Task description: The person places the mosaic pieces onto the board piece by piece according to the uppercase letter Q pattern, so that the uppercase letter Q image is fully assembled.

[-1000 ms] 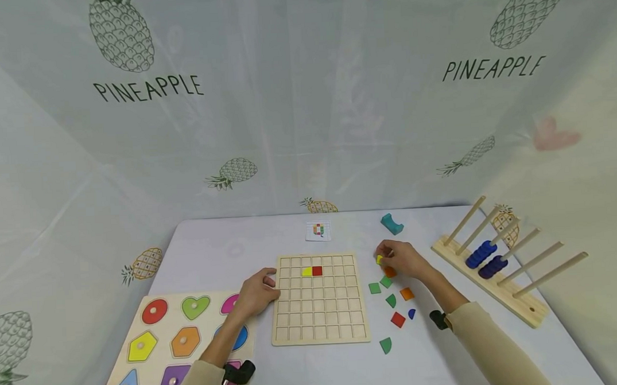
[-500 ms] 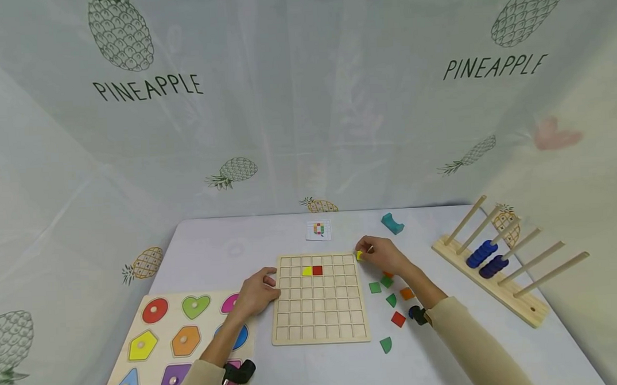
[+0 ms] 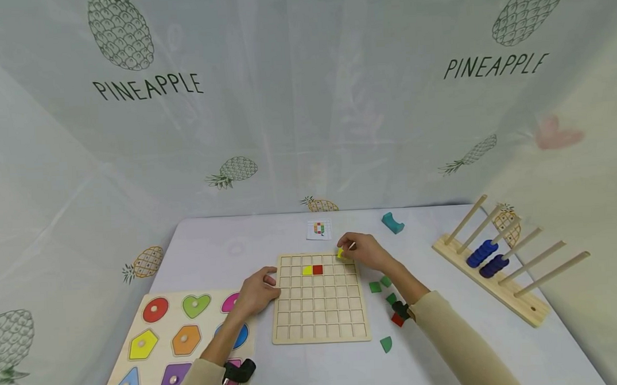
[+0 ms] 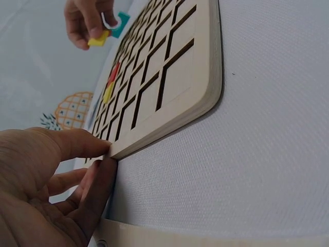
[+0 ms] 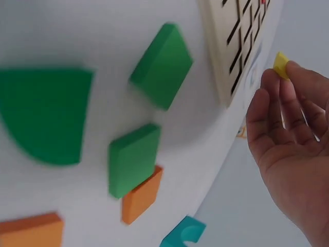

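A square wooden grid board (image 3: 321,312) lies on the white table, with a yellow tile (image 3: 307,270) and a red square tile (image 3: 318,269) side by side in its upper cells. My left hand (image 3: 257,292) rests against the board's left edge, fingertips touching its side. Over the board's upper right corner, my right hand (image 3: 364,251) pinches a small yellow tile (image 5: 280,65) between thumb and fingers. Its exact shape is partly hidden by the fingertips. Beyond the board lies a small card (image 3: 319,230) with a coloured pattern on a grid.
Green tiles (image 3: 375,287) and a red tile (image 3: 397,319) lie right of the board; an orange tile (image 5: 142,196) is among them. A teal block (image 3: 392,223) sits farther back. A wooden peg rack (image 3: 490,279) stands right; a shape puzzle board (image 3: 161,325) lies left.
My right hand has moved left from the loose tiles to above the board's upper right corner, carrying the yellow tile. My left hand has stayed at the board's edge.
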A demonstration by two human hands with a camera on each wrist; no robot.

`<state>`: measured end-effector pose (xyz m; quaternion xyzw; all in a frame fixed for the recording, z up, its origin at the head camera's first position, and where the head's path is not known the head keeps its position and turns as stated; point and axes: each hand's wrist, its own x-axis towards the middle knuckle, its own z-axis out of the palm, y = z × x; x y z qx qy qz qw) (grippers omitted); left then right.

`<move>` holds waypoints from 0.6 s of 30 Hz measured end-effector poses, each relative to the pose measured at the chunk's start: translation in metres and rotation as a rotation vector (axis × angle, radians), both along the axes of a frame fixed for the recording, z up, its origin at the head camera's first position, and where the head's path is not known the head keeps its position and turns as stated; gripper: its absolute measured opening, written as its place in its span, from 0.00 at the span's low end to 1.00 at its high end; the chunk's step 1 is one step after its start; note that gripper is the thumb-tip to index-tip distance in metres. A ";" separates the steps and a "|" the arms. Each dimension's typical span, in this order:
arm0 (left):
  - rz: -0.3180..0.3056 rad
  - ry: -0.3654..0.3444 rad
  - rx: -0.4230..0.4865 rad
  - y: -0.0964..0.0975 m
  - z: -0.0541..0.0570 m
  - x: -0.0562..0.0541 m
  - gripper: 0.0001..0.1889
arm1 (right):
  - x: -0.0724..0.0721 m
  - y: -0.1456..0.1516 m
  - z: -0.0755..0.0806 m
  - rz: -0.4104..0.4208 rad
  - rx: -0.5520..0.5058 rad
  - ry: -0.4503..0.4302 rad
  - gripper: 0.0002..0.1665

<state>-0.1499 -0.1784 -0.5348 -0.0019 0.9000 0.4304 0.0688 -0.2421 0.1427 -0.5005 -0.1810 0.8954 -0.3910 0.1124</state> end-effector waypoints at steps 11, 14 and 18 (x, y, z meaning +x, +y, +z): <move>-0.003 0.004 -0.005 0.000 0.001 0.000 0.31 | 0.004 -0.023 -0.003 0.075 -0.041 -0.028 0.06; -0.002 0.002 -0.007 0.000 0.002 0.001 0.31 | 0.006 -0.027 -0.007 0.093 -0.018 -0.027 0.05; -0.002 -0.001 -0.006 0.000 0.002 0.001 0.31 | 0.008 -0.031 -0.011 0.104 0.017 -0.030 0.05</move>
